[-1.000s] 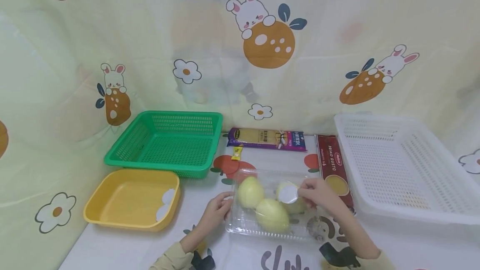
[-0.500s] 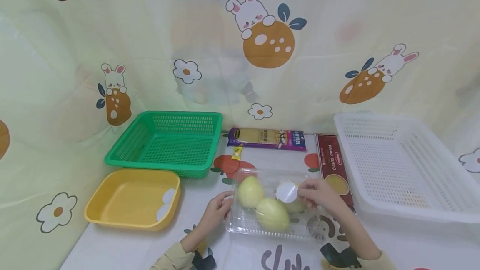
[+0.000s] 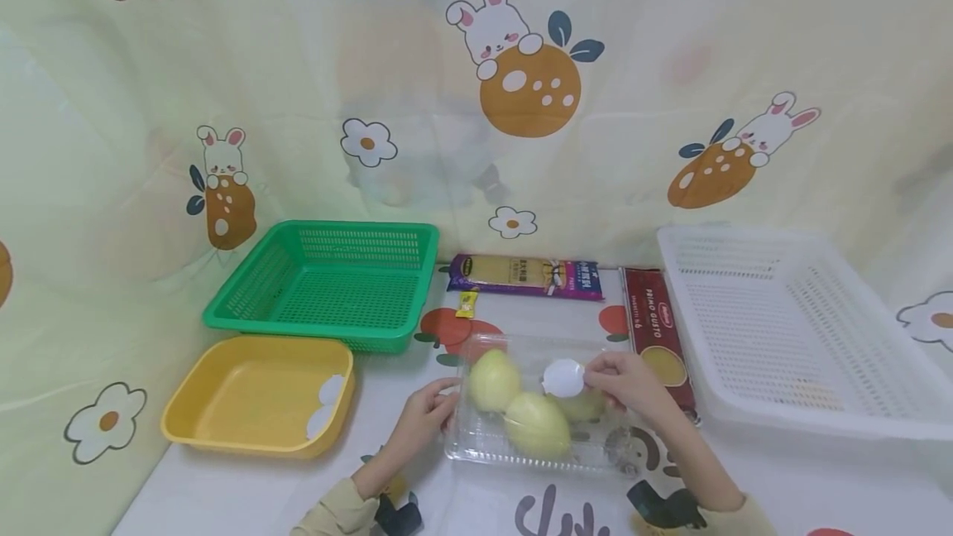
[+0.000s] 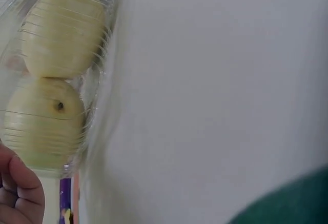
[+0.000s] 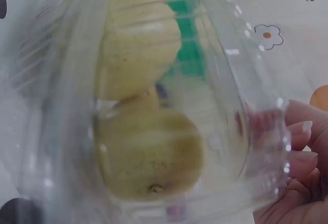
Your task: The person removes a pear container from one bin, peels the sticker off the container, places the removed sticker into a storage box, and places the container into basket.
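A clear plastic clamshell box [image 3: 476,447] sits in the middle of the table with three pale yellow-green pears [image 3: 538,427] inside. My left hand [image 3: 426,418] grips the box's left edge; its curled fingers [image 4: 23,188] show at the box corner in the left wrist view. Above the lid's right half, my right hand [image 3: 633,387] pinches a round white sticker [image 3: 563,377] by its right edge. The sticker overlaps the third pear in the head view. In the right wrist view the right fingers [image 5: 302,137] are partly behind the clear plastic.
A yellow basin [image 3: 253,445] with white round shapes on its inner wall and a green basket [image 3: 320,327] stand left. Behind the box lie a purple pasta pack [image 3: 524,275] and a small yellow packet [image 3: 466,304]. A red spaghetti pack [image 3: 655,313] and white basket [image 3: 819,420] stand right.
The white sticker has shifted slightly left and away from me over the lid, in my right hand's pinch. My left hand stays on the box edge.
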Tool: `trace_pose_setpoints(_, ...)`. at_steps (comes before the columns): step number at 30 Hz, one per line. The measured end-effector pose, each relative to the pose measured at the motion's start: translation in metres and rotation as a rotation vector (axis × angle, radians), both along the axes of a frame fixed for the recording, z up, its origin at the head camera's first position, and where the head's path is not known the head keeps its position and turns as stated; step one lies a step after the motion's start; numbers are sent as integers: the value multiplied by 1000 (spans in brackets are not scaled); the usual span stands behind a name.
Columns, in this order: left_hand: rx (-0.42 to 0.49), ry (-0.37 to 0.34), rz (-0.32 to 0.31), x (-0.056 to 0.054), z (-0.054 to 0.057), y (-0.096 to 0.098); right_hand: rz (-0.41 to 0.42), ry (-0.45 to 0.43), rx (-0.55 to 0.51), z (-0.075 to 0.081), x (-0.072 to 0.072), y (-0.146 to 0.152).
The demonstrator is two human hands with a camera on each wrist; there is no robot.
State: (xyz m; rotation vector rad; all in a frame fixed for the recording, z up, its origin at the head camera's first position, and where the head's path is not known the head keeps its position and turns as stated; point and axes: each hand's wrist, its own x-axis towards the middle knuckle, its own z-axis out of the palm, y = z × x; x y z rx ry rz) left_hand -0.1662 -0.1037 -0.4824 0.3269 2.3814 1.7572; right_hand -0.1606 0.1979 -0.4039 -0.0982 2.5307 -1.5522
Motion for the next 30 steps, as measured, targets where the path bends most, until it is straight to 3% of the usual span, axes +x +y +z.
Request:
trace_pose_setpoints(5,-22,2,-22,-2,0,-1,-52,-2,-12,-2,-1,-1)
trace_pose_setpoints(9,-49,44,-49,-4,2,-3,-94,4,-11,-1,-2,-3)
trace_pose_setpoints(17,-37,65,-47,-5,2,-8,-89,9,96,-1,-7,-9)
trace_pose_setpoints(25,-77,68,-114,-7,11,-17,-46,-7,-7,-2,-8,-6)
trace_pose_setpoints(30,-117,87,-104,-4,20,-34,5,-11,-86,1,-6,-6)
